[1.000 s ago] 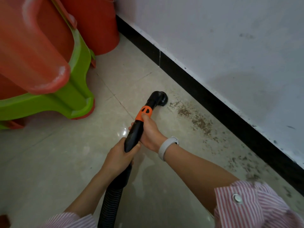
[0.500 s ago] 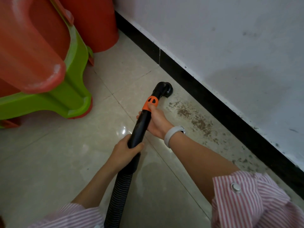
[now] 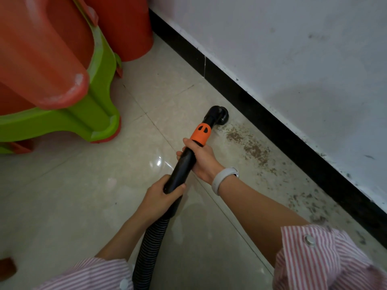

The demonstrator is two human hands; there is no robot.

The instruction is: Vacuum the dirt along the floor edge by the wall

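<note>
Gripping the black wand (image 3: 184, 164), left hand (image 3: 161, 197) and right hand (image 3: 201, 158) set nozzle (image 3: 217, 115) at the strip's far end; most dirt (image 3: 255, 151) along the floor edge remained

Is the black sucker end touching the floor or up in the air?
Touching: the nozzle sits flat on the floor tile beside the dirt.

We see stacked red and green plastic stools (image 3: 62, 84) at upper left, a red bucket (image 3: 127, 28) behind them near the wall, and a brown object (image 3: 7, 266) at the lower left edge
</note>
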